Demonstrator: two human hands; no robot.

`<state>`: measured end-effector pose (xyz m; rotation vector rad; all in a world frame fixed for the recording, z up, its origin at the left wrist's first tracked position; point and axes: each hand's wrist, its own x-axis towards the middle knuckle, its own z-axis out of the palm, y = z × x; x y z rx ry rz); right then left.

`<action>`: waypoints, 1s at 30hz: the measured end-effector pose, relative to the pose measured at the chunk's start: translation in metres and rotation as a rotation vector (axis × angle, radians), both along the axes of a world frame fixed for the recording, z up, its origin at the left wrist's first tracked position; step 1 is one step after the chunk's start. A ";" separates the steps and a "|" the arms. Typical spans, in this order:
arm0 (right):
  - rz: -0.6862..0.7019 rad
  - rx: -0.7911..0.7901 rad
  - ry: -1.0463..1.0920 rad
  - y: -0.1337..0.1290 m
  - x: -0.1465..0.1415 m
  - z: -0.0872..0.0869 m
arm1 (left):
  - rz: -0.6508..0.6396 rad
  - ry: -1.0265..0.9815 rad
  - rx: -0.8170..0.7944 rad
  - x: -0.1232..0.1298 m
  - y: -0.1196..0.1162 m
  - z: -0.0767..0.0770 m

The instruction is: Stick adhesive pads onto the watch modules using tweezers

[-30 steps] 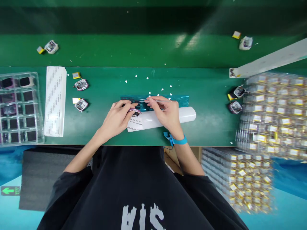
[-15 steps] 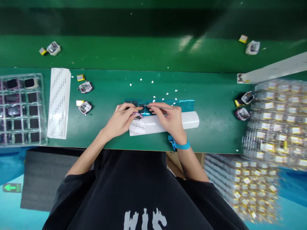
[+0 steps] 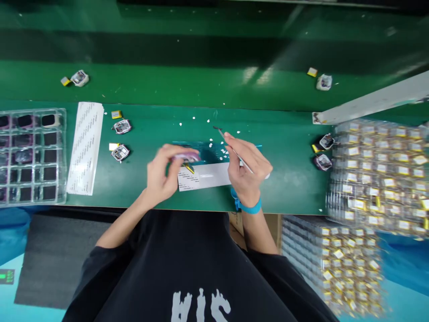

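My left hand point(image 3: 164, 174) pinches a small purple-rimmed device point(image 3: 187, 156), blurred by motion, with a yellow-edged battery point(image 3: 188, 167) hanging just under it. In my right hand point(image 3: 248, 165) is a thin metal tool point(image 3: 239, 158), perhaps tweezers, with a small dark strip point(image 3: 217, 128) at its tip. A white printed sheet point(image 3: 214, 175) lies below both hands. Behind it is a strip of blue film point(image 3: 209, 154), with small white bits scattered on and beyond it.
At the left stand a clear compartment tray point(image 3: 65, 156) and a long white label sheet point(image 3: 85, 147). Opened devices point(image 3: 120, 152) with batteries lie beside them. Stacked clear trays point(image 3: 378, 179) fill the right side, near a white bar point(image 3: 368, 99).
My right hand has lifted away from the blue film, and a dark strip now shows at the tool's tip. My left hand has raised and tilted the device, exposing its battery. The view has shifted.
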<state>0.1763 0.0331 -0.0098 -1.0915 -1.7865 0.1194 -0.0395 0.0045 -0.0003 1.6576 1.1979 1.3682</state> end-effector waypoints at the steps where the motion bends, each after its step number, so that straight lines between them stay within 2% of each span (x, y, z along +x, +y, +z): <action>1: 0.006 0.006 0.004 -0.003 -0.002 0.002 | 0.091 -0.183 -0.062 0.001 0.001 0.003; 2: 0.016 0.011 0.008 -0.007 -0.005 0.003 | 0.150 -0.336 -0.137 0.002 0.004 0.005; 4: 0.053 0.031 0.018 -0.014 -0.009 0.006 | 0.167 -0.542 -0.326 0.000 0.011 0.002; 7: 0.145 0.039 0.016 -0.022 -0.013 0.012 | 0.098 -0.701 -0.631 -0.004 0.016 -0.008; 9: 0.213 0.017 0.017 -0.026 -0.013 0.015 | 0.071 -0.746 -0.737 -0.002 0.013 -0.013; 11: 0.281 -0.011 0.019 -0.029 -0.012 0.018 | 0.081 -0.701 -0.724 0.003 0.007 -0.016; 14: 0.379 -0.042 -0.033 -0.034 -0.010 0.022 | 0.149 -0.592 -0.600 0.009 0.000 -0.015; 16: 0.415 -0.064 -0.081 -0.036 -0.009 0.025 | 0.221 -0.618 -0.557 0.011 -0.002 -0.013; 19: 0.427 -0.074 -0.132 -0.037 -0.008 0.030 | 0.295 -0.687 -0.566 0.010 -0.003 -0.008; 24: 0.434 0.009 -0.240 -0.037 -0.009 0.030 | 0.279 -0.731 -0.629 0.012 -0.008 0.003; 30: 0.472 0.027 -0.295 -0.038 -0.006 0.025 | 0.296 -0.793 -0.680 0.022 -0.014 0.005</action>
